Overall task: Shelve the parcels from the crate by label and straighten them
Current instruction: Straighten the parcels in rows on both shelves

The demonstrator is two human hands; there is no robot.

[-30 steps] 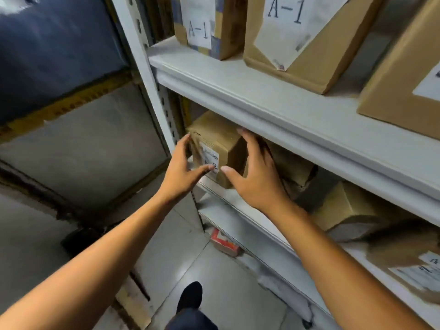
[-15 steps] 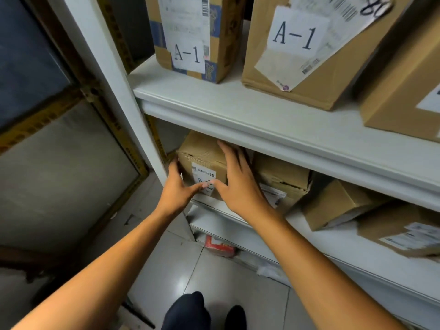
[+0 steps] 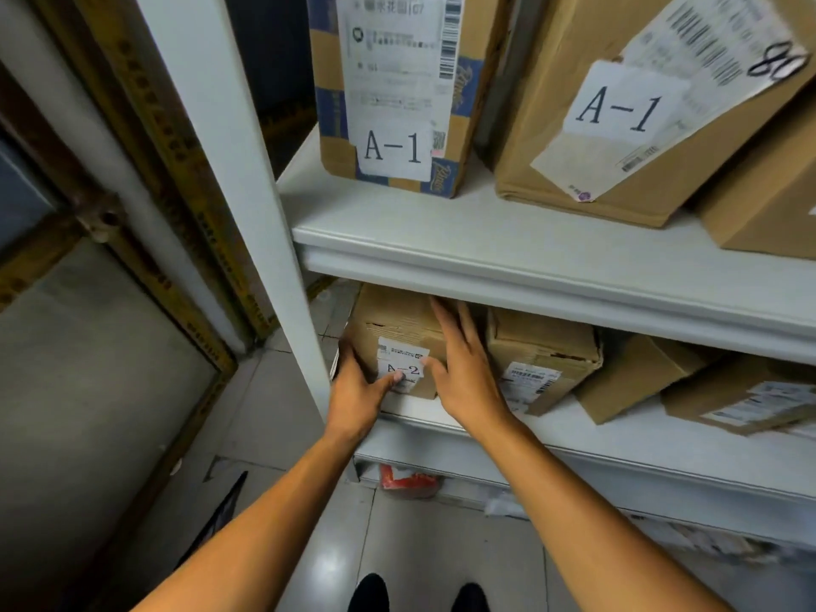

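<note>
White shelving (image 3: 508, 254) fills the frame; at centre, left hand (image 3: 353, 397) and right hand (image 3: 463, 368) clasp the A-2 parcel (image 3: 397, 333), fingers spread along its sides.

White upper shelf (image 3: 508, 245) bearing A-1 boxes (image 3: 393, 95), lower shelf (image 3: 574, 439) with parcels (image 3: 543, 355)
</note>
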